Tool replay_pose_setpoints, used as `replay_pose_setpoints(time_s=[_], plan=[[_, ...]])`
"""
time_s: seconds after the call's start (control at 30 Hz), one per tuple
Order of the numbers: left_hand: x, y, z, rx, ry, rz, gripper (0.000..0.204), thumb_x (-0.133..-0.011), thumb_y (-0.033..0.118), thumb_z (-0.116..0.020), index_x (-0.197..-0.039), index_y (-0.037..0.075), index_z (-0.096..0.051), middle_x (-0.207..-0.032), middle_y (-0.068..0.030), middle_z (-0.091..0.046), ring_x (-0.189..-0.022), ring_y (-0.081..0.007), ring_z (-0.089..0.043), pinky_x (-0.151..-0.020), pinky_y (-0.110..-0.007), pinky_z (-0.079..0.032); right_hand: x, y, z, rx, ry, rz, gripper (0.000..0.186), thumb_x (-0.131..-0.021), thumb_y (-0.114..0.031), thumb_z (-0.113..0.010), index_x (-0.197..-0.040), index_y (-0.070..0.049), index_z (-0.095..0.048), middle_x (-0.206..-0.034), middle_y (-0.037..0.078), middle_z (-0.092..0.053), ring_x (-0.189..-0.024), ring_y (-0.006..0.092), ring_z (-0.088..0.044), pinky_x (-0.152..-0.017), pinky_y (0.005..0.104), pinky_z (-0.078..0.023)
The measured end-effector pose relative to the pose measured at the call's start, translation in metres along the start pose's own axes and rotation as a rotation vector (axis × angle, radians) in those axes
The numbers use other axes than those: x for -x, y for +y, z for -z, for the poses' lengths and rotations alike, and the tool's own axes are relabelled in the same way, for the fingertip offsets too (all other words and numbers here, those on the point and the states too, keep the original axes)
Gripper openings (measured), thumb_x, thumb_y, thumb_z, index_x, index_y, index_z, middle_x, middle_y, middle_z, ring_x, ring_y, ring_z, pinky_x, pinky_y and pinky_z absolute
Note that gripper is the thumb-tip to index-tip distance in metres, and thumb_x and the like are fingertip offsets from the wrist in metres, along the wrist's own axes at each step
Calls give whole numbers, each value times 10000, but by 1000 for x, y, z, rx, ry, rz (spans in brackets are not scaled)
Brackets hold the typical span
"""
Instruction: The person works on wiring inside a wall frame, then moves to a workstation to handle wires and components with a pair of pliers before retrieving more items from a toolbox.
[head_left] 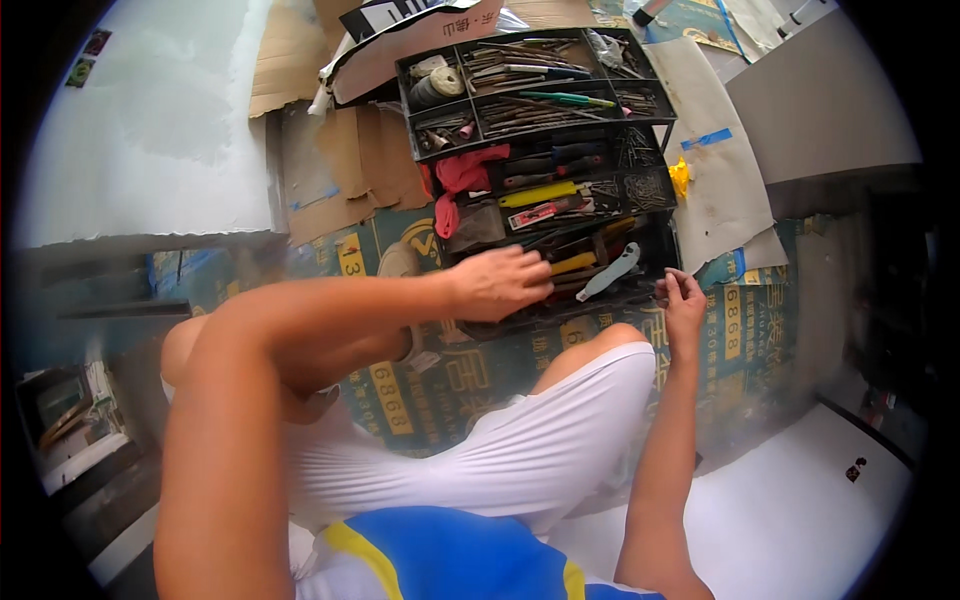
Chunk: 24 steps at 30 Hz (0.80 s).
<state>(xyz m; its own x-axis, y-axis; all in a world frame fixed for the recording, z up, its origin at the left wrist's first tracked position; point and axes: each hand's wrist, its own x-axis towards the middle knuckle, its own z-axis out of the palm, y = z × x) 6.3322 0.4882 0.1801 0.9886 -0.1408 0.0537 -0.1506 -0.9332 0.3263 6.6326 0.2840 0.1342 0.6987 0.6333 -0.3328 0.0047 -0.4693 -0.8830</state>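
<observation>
A black tiered toolbox (540, 131) stands unfolded in front of me. Over the left part of its lowest compartment is my left hand (502, 283), its back turned up and fingers curled; what they hold, if anything, is hidden. Beside the box's right edge, my right hand (684, 302) has thumb and fingers drawn together; I cannot make out anything between them. Between the hands, a pale blue-grey utility knife (610, 273) lies slanted on the lowest compartment, near a yellow-handled tool (573, 263). The middle tier holds a yellow cutter (537, 194) and a red cloth (472, 170).
Drill bits (510, 62) and a roll of tape or cord (437, 86) fill the top tray. Cardboard (372, 150) lies left of the box, a paper sheet (715, 150) right. Printed green floor covering (480, 385) runs beneath. My knees flank the near side.
</observation>
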Motion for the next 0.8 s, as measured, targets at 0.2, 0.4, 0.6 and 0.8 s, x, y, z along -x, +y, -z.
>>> replay_pose_setpoints(time_s=[0.2,0.4,0.6,0.8], plan=[[-53,-104,72,-276,629,494,175,-805,87,-623,-978,63,-609,-957,-126,-564,-926,-314,-538,-821,-419,-444,-11,-6,-14,-15,-30,17,193,-963,-175,-608,-1086,-36,-661,-883,36,-694,-781,95,-628,-659,232,-487],[-56,-151,78,-389,497,686,157,-822,163,-663,-938,64,-626,-1015,-115,-581,-1030,-309,-525,-873,-413,-434,-7,-8,-28,0,-68,9,184,-965,-166,-600,-1069,-27,-662,-863,37,-696,-752,93,-629,-638,231,-490],[-52,-150,85,-397,393,688,176,-829,205,-673,-922,60,-639,-1020,-111,-595,-1064,-305,-523,-909,-410,-414,-5,7,-21,-28,-62,19,195,-958,-172,-610,-1066,-17,-661,-846,40,-694,-730,94,-628,-622,229,-491],[-68,-147,94,-340,314,688,187,-876,258,-638,-919,83,-688,-963,-96,-634,-1040,-311,-561,-890,-434,-436,4,12,-11,-32,-14,-13,188,-956,-169,-612,-1060,-21,-661,-847,39,-691,-725,96,-625,-613,227,-485]])
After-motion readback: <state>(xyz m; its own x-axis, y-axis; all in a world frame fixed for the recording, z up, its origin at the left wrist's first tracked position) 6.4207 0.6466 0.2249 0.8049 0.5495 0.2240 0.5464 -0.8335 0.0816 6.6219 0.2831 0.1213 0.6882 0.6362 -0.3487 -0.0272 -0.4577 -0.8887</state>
